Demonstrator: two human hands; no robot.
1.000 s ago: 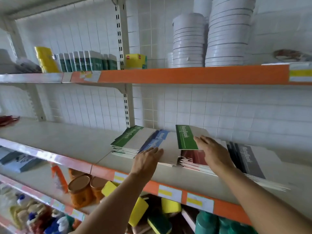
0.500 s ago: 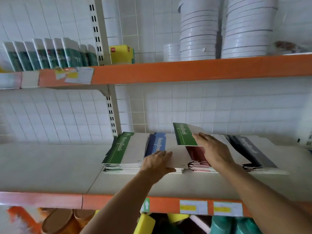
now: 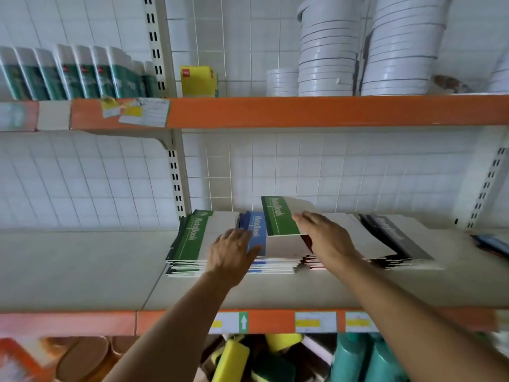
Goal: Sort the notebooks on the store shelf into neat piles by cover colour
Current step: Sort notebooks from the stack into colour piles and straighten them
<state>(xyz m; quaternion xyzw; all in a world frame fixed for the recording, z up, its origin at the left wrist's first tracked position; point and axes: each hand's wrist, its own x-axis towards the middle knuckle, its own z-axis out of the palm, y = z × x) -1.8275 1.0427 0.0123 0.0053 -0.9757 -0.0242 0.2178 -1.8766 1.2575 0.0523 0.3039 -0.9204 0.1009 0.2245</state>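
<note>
We have both hands up on the middle shelf [image 3: 82, 260], among four notebook piles set side by side just right of the upright post [image 3: 176, 172]. Our left hand [image 3: 232, 250] lies flat, fingers straight, across the seam between the green pile [image 3: 190, 238] and the blue pile [image 3: 257, 230], its fingertips on the blue cover; it grips nothing. Our right hand [image 3: 326, 238] has its fingers stretched along the right edge of a single green notebook [image 3: 278, 216], which sits tilted, its near edge resting over the blue pile and its far end raised above the red pile [image 3: 312, 261]. Whether the thumb is hooked under that notebook we cannot tell. The red pile is mostly hidden under our right wrist, only its fanned page edges showing. The black pile [image 3: 396, 238] lies furthest right, touching the red one, its lower edges splayed toward the shelf front. Left of the green pile the shelf runs bare to the frame edge; a strip of bare board also lies between the piles and the orange front lip [image 3: 275, 322]. Above, the upper shelf edge [image 3: 303, 111] hangs well clear of the piles
</note>
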